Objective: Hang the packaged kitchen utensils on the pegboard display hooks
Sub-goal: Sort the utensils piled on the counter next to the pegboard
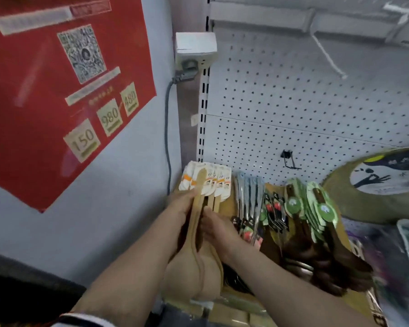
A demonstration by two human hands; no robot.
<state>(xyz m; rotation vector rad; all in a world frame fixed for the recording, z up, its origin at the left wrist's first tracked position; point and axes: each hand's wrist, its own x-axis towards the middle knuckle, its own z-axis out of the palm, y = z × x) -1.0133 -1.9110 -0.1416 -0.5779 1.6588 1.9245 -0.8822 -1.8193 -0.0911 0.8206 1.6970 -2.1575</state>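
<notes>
At lower centre, my left hand [183, 206] and right hand [214, 228] both grip the bundle of pale wooden spoons [198, 232]; loose ones may slip before reaching the black hook [289, 160].

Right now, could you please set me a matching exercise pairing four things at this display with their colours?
Things:
1. wooden spoons gripped by both hands
2. poster on the wall
3. pegboard
4. round labels on the dark spoons

Colours:
A. red
B. green
C. pale tan
D. white with dark holes

Pairs: 1-C, 2-A, 3-D, 4-B
</notes>
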